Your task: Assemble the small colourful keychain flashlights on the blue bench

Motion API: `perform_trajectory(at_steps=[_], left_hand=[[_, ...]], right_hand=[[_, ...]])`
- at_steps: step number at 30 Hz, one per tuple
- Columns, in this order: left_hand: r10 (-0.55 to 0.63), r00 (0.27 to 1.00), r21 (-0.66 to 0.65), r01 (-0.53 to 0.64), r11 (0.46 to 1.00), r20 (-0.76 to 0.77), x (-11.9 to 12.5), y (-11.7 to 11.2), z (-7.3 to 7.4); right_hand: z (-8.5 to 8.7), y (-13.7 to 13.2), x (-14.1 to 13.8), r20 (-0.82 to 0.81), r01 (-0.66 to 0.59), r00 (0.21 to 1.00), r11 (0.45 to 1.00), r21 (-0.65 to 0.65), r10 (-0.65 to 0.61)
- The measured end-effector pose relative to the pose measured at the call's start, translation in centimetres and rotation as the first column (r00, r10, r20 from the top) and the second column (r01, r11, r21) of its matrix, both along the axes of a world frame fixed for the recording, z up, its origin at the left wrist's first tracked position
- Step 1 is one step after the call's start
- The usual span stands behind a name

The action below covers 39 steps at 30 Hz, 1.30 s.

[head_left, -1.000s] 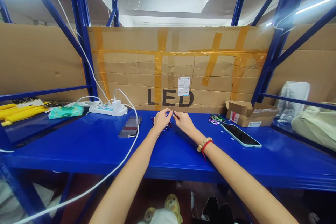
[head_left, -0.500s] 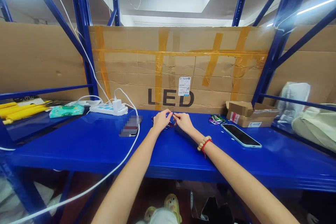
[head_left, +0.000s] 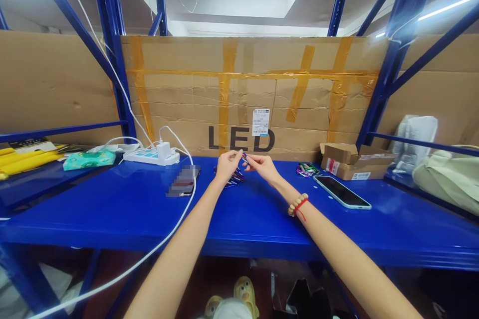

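My left hand (head_left: 227, 165) and my right hand (head_left: 263, 166) meet over the back of the blue shelf (head_left: 239, 209), fingertips pinched together on a small thin coloured item (head_left: 244, 157) held between them. Below the hands lies a small pile of red and dark clip-like pieces (head_left: 234, 178) on the shelf. A beaded bracelet with a red string (head_left: 298, 206) circles my right wrist. What exactly the pinched item is stays too small to name.
A taped cardboard box marked LED (head_left: 247, 97) stands behind. A power strip with a white charger (head_left: 151, 155) and cable, a phone (head_left: 184, 182), a second phone (head_left: 342, 191), more coloured clips (head_left: 307, 169), a small open carton (head_left: 352, 160) and a tissue pack (head_left: 89, 159) lie around.
Both hands have lifted a little off the shelf with the small item pinched between them; the camera view shifted slightly.
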<state>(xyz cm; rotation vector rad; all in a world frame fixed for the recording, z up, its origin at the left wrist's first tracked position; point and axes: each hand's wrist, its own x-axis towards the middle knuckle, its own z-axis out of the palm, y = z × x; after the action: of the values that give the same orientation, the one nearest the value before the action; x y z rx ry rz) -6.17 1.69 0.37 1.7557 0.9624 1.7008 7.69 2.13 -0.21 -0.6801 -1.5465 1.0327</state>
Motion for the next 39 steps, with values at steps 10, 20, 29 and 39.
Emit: perform_trajectory(at_steps=[10, 20, 29, 39], left_hand=[[0.165, 0.965, -0.056, -0.18, 0.982, -0.203, -0.7, 0.6, -0.7], [0.222, 0.899, -0.052, -0.26, 0.964, -0.377, -0.7, 0.4, -1.0], [0.239, 0.882, -0.065, -0.289, 0.955, -0.406, -0.7, 0.2, -1.0], [0.266, 0.884, -0.085, -0.32, 0.943, -0.384, -1.0, 0.6, -1.2]], right_hand=[[0.1, -0.6, 0.5, 0.393, 0.04, 0.908, 0.964, 0.264, -0.146], [0.0, -1.1, 0.7, 0.624, 0.061, 0.569, 0.785, 0.617, -0.535], [0.6, -1.7, 0.4, 0.703, 0.032, 0.415, 0.781, 0.623, -0.578], [0.6, -2.1, -0.2, 0.743, 0.057, 0.262, 0.778, 0.625, -0.616]])
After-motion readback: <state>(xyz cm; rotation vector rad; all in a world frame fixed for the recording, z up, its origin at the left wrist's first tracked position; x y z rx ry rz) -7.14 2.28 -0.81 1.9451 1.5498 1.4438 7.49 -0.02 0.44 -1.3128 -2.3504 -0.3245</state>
